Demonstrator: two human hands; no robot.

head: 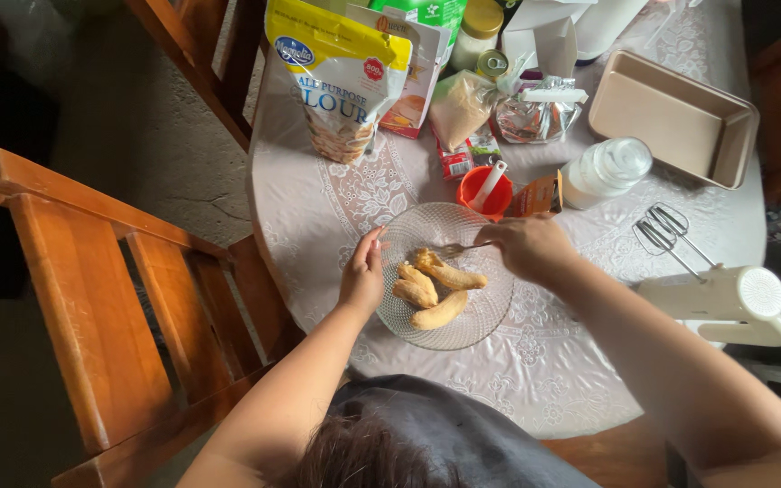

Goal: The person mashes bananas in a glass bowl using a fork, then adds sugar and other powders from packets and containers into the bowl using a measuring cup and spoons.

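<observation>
While the left hand (362,276) rests its fingers on the left rim of the clear patterned glass plate (481,327), the right hand (529,248) is clenched on the handle of a metal fork (459,247), tines pointing left toward the peeled pale-yellow bananas (434,289). The plate sits at the near edge of the desk (544,370), which is covered by a white lace-patterned cloth; three bananas lie inside it, touching one another.

To mash well, judged from this position:

1. Press the left grip down on the rim so the plate cannot slide on the cloth.
2. Lower the fork flat onto the farthest banana, which the tines already meet.
3. Press straight down rather than sideways; the plate is shallow, and pieces could slip over the rim.
4. Work toward the near side.

The white electric hand mixer (725,303) lies well apart on the right. The small orange cup (484,192) stands just beyond the plate's far rim; keep the right elbow clear of it.
</observation>
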